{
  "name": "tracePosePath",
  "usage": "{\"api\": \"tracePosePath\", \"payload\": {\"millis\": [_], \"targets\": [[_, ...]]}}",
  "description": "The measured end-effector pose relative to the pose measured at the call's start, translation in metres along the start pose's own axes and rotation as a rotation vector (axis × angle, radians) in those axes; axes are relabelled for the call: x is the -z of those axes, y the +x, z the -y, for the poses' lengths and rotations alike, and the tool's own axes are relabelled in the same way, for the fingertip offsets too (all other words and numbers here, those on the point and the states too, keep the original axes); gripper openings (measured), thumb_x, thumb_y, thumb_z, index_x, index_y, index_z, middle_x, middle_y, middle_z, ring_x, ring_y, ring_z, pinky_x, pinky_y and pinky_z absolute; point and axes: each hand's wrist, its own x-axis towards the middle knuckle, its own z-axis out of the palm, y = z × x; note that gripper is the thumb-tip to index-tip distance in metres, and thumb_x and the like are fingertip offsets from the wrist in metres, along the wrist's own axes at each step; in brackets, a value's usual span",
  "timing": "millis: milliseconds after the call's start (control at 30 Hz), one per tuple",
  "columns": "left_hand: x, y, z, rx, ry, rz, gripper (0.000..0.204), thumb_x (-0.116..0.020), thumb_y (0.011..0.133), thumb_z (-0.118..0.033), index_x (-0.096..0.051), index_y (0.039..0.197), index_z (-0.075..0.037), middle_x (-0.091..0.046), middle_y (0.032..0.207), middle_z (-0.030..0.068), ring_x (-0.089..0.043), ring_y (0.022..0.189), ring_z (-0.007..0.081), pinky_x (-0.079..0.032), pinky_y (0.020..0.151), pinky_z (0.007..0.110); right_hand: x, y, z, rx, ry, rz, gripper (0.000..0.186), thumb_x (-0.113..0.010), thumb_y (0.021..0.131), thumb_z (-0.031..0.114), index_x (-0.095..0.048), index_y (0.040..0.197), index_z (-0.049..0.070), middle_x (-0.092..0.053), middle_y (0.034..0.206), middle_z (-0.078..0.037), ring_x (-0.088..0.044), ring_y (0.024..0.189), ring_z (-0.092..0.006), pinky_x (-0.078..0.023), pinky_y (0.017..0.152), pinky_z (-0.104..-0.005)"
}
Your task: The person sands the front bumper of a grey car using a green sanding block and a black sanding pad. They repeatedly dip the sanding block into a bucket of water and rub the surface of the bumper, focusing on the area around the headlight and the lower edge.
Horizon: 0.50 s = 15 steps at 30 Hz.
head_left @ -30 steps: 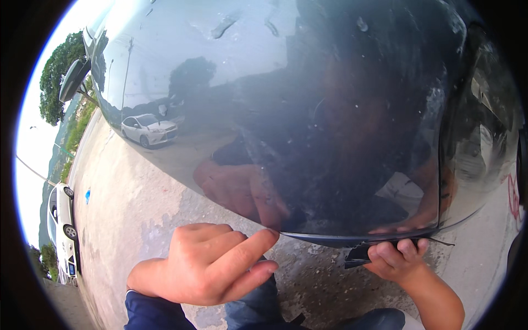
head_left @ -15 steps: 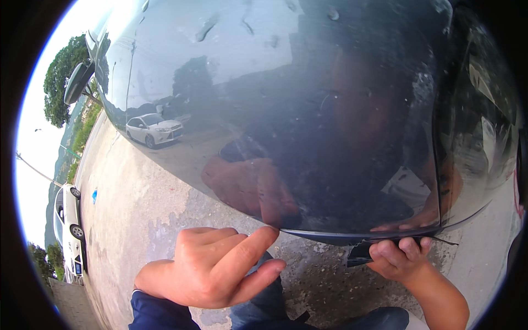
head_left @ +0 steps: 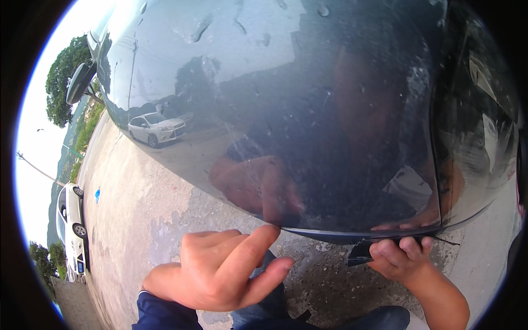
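Observation:
A glossy dark car body panel point(head_left: 330, 165) fills most of the view, with streaks and droplet-like marks on it. My left hand point(head_left: 228, 269) touches the panel's lower edge with its index fingertip. Its thumb stands apart, the other fingers are bent, and it holds nothing visible. Farther right along that edge, my right hand point(head_left: 401, 258) is closed on a dark film-like strip point(head_left: 360, 253) with a jagged border. A thin black tail of it sticks out past the fingers. The strip's part inside the grip is hidden.
A clear lamp cover point(head_left: 478, 132) borders the panel at the right. The car's side mirror point(head_left: 81, 82) juts out at the far left. Beyond it, a white car point(head_left: 71, 225) is parked on the concrete ground point(head_left: 132, 192), near a small blue scrap point(head_left: 97, 195). My knees are below.
My left hand and forearm have shifted slightly right, with the index fingertip still at the panel edge. The right hand stays almost in place. The whole view has moved a little.

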Motion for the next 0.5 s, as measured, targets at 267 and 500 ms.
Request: {"api": "tracePosePath", "payload": {"millis": [267, 500], "targets": [[-0.002, 0.002, -0.007, 0.051, -0.064, 0.026, 0.039, -0.082, 0.084, -0.016, -0.064, 0.113, 0.003, -0.064, 0.063, 0.0061, -0.064, 0.05, 0.0179, -0.049, 0.047, 0.026, 0.0, 0.002, 0.003, -0.024, 0.008, -0.015, 0.055, -0.058, 0.104, 0.036, -0.04, 0.154, 0.024, -0.032, 0.166, 0.013, -0.027, 0.156, -0.0216, -0.017, 0.126, -0.0502], [-0.003, -0.01, 0.008, 0.005, -0.018, -0.033, 0.04, -0.082, 0.084, -0.019, -0.065, 0.113, 0.002, -0.062, 0.062, 0.0051, -0.063, 0.05, 0.0175, -0.047, 0.047, 0.026, -0.001, -0.007, 0.0, 0.012, 0.077, 0.032, 0.049, -0.057, 0.104, 0.035, -0.044, 0.151, 0.026, -0.036, 0.163, 0.013, -0.029, 0.155, -0.0223, -0.017, 0.126, -0.0511]]}}
